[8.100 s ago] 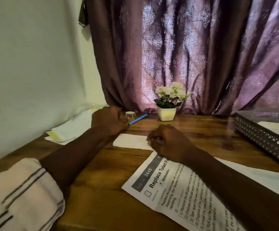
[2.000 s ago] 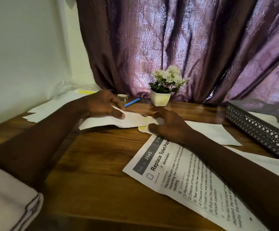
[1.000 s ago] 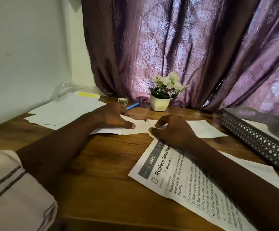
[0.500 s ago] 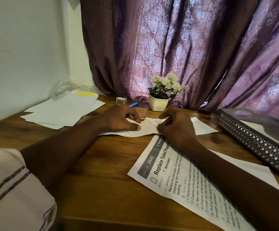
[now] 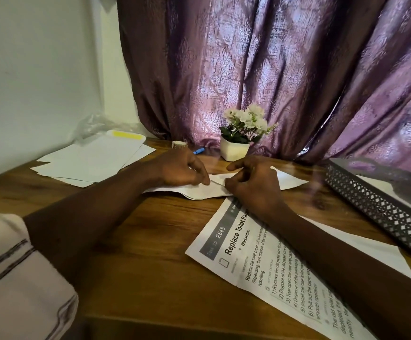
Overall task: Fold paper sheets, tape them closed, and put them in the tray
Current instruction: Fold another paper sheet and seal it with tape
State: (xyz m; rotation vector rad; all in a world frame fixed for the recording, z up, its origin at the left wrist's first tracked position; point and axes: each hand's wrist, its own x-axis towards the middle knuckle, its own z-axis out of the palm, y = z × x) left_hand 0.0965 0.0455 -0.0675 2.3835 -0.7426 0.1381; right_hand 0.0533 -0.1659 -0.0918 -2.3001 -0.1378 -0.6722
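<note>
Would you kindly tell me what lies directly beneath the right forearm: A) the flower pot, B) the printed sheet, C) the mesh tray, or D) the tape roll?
B: the printed sheet lies on the table under the forearm leading to the right hand, which is at the folded paper; the tray sits further right.

A sleeve (image 5: 15, 278) covers the upper left arm, over the table's near left corner. It is a thick, soft-looking cloth in pale cream with a faint pink cast. Thin dark grey stripes cross it in close pairs: one pair runs over its upper part, and another line curves along its lower fold. Past the sleeve's edge the left forearm (image 5: 96, 217) is bare down to the left hand (image 5: 179, 168) — the right forearm (image 5: 334, 261) and right hand (image 5: 253, 185) are bare as well.
</note>
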